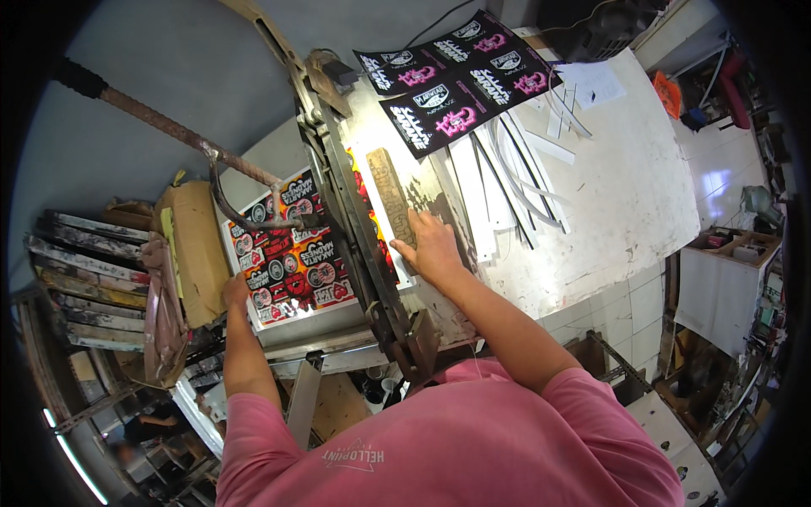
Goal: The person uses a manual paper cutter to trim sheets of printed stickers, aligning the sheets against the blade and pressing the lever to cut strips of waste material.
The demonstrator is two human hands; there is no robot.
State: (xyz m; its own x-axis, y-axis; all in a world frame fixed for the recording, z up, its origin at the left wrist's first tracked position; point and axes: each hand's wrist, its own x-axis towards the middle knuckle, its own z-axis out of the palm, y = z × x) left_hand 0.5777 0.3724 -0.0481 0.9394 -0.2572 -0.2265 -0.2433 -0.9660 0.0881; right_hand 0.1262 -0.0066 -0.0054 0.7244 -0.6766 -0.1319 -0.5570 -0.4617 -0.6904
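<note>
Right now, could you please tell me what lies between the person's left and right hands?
In the head view, a colourful printed sheet and a long dark metal bar lie between the left hand and right hand.

Print workshop, lever-operated paper cutter [336,203], printed sheets [291,249], paper strips [486,198], scuffed worktable [625,194]

I see the left hand [236,291] stretched forward, its fingers hard to make out; on my feed the right hand [432,247] lies palm down, thumb [402,250] spread leftward, right forearm [507,321] slanting inward.
</note>
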